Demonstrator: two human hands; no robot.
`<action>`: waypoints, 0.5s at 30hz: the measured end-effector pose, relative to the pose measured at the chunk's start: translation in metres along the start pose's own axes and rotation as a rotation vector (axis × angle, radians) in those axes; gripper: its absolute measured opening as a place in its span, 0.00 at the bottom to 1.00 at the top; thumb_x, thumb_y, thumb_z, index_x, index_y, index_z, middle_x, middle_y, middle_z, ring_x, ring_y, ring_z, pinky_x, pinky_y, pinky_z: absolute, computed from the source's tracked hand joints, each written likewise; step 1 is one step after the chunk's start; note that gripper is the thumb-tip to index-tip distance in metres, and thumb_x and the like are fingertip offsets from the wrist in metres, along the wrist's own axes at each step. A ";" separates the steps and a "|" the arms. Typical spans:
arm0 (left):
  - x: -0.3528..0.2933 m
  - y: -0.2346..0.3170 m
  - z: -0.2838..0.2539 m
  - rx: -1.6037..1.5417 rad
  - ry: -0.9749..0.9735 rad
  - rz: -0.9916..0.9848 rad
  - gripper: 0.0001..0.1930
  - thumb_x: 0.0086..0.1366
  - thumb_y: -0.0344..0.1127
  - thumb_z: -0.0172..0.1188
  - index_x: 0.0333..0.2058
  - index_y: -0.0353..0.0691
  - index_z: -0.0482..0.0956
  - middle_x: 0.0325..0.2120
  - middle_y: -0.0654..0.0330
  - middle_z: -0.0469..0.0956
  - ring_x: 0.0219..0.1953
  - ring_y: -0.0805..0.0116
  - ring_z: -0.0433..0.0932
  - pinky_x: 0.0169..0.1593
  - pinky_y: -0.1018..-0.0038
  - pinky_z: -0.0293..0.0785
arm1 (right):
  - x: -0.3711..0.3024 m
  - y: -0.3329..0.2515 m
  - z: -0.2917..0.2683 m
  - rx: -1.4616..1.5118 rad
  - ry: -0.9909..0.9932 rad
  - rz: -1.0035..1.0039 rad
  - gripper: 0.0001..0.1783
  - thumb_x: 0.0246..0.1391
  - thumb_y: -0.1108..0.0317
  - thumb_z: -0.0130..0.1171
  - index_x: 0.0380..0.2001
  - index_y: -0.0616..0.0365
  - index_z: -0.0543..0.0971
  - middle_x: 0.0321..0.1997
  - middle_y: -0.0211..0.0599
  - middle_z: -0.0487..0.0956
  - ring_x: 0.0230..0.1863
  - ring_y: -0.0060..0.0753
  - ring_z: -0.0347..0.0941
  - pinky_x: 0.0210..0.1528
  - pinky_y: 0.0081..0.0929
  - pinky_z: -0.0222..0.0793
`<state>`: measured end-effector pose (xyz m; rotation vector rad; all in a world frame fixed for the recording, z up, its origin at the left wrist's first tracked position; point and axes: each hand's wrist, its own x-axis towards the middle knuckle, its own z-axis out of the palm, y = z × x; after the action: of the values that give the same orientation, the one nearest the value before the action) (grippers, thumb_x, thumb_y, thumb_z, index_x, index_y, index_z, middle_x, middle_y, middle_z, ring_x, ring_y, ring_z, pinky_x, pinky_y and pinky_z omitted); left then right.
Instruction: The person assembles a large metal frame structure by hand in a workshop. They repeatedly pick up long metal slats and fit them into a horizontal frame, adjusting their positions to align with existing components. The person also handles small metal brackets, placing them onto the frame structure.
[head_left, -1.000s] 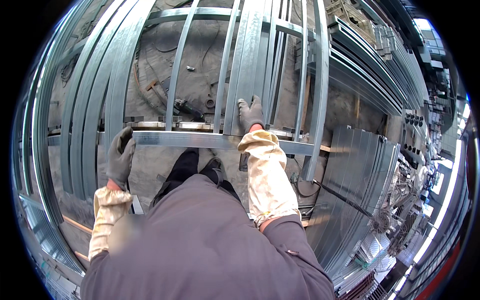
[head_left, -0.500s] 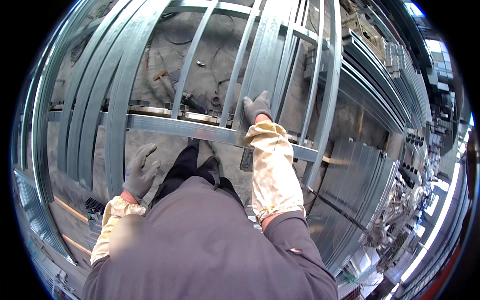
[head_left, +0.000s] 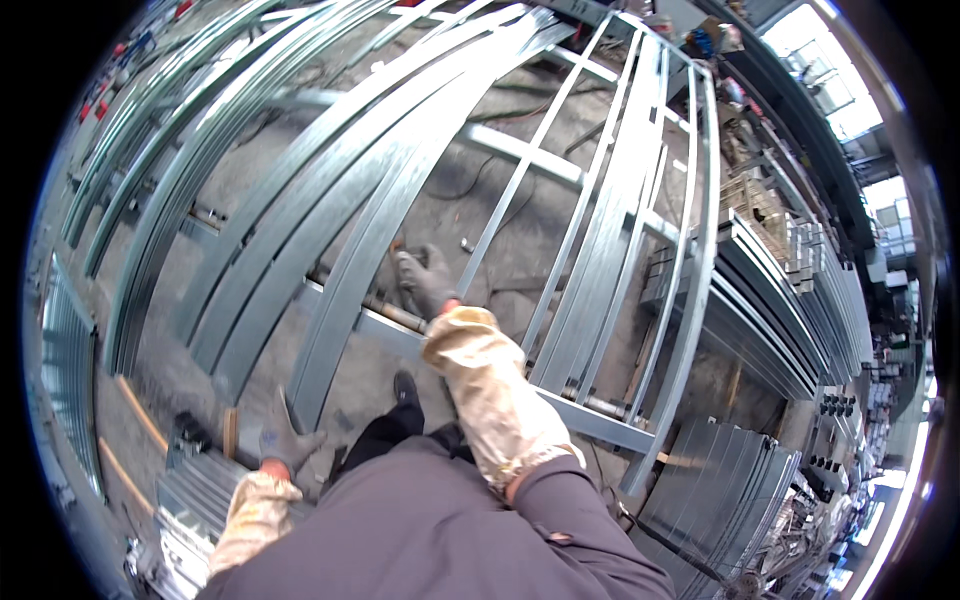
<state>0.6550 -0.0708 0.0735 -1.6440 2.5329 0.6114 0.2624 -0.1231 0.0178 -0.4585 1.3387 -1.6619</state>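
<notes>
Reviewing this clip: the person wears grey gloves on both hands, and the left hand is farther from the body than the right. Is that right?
Not quite: the right hand is the farther one. The head view shows it stretched out by the metal frame, with the left hand closer in. Both do wear grey gloves.

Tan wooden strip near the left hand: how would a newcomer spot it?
From the wearer's dark grey cloth top at bottom centre, go up-left to the left grey-gloved hand. The tan wooden strip sits just left of it. Its visible part is short and near-vertical, while the two longer tan strips farther left slant.
</notes>
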 end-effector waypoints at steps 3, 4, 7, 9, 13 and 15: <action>0.002 0.025 -0.008 -0.204 0.029 0.188 0.65 0.39 0.50 0.81 0.72 0.31 0.52 0.61 0.36 0.69 0.62 0.39 0.71 0.63 0.54 0.70 | 0.077 0.019 -0.003 0.337 0.201 0.184 0.21 0.61 0.60 0.70 0.51 0.60 0.77 0.31 0.33 0.80 0.27 0.31 0.77 0.28 0.31 0.76; -0.006 0.024 -0.010 -0.194 0.047 0.174 0.65 0.39 0.50 0.81 0.71 0.31 0.54 0.60 0.36 0.70 0.61 0.39 0.73 0.62 0.53 0.71 | 0.085 0.030 0.011 0.275 0.207 0.193 0.23 0.60 0.59 0.70 0.51 0.63 0.77 0.34 0.37 0.81 0.30 0.35 0.79 0.30 0.33 0.77; -0.017 0.001 -0.010 -0.231 0.046 0.142 0.64 0.37 0.53 0.82 0.70 0.32 0.57 0.59 0.37 0.70 0.61 0.38 0.72 0.61 0.52 0.71 | 0.077 0.050 0.038 0.099 0.253 0.189 0.28 0.59 0.57 0.71 0.53 0.69 0.79 0.42 0.49 0.86 0.41 0.44 0.84 0.39 0.40 0.79; -0.025 -0.018 0.003 -0.217 0.061 0.161 0.64 0.37 0.54 0.82 0.70 0.32 0.57 0.59 0.38 0.71 0.60 0.38 0.72 0.61 0.51 0.71 | 0.065 0.061 0.039 0.102 0.316 0.218 0.24 0.60 0.60 0.71 0.53 0.64 0.78 0.40 0.46 0.84 0.35 0.40 0.83 0.35 0.40 0.82; -0.010 -0.031 0.004 -0.182 0.072 0.234 0.66 0.37 0.56 0.82 0.70 0.32 0.56 0.57 0.39 0.71 0.59 0.38 0.73 0.60 0.51 0.71 | 0.064 0.031 0.048 0.086 0.400 0.095 0.26 0.61 0.57 0.70 0.54 0.64 0.77 0.42 0.41 0.85 0.36 0.38 0.82 0.40 0.38 0.80; 0.021 0.013 -0.017 -0.185 0.023 0.282 0.65 0.40 0.56 0.81 0.70 0.32 0.55 0.57 0.39 0.71 0.58 0.38 0.73 0.60 0.51 0.71 | 0.086 -0.007 0.016 -0.128 0.494 0.335 0.29 0.60 0.50 0.69 0.49 0.68 0.81 0.40 0.41 0.86 0.36 0.36 0.82 0.40 0.37 0.78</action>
<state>0.6370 -0.0908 0.0871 -1.3542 2.8259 0.8784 0.2279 -0.2034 0.0083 0.1191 1.7768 -1.4605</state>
